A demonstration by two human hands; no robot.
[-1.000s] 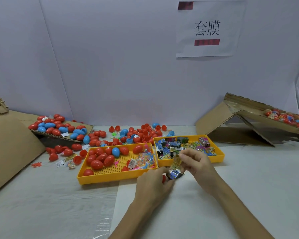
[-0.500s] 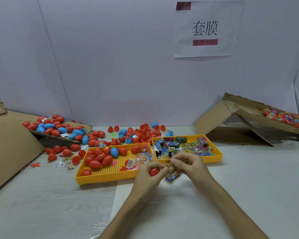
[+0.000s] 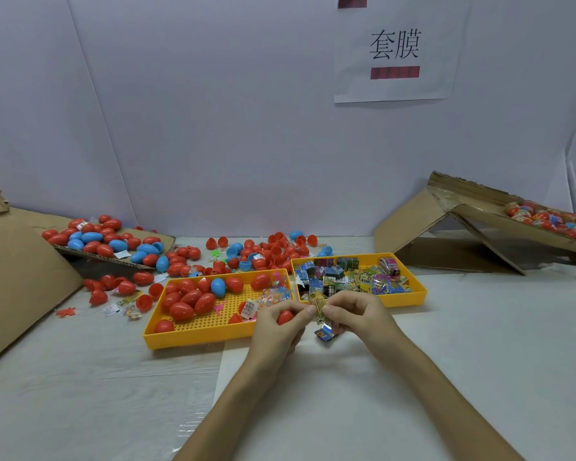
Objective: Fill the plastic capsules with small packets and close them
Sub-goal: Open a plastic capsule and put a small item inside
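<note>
Bright, even light from above leaves only soft shadows, darkest beneath the cardboard ramp (image 3: pixel 479 207) at 3 o'clock. Wide-angle distortion bows the wall seams (image 3: pixel 98 104) near the edges. A faint sheen marks the desk (image 3: pixel 193 424) at 6 o'clock.

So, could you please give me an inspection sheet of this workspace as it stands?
Surface: white table.
Job's things: left tray holds red and blue capsules; right tray holds packets.
Clutter: loose capsules and scraps lie behind and left of the trays.
Hands: left hand grips a red capsule; right hand pinches a packet strip.
Cables: nothing seen.
Surroundings: left cardboard, right cardboard, paper sign on the wall.
</note>
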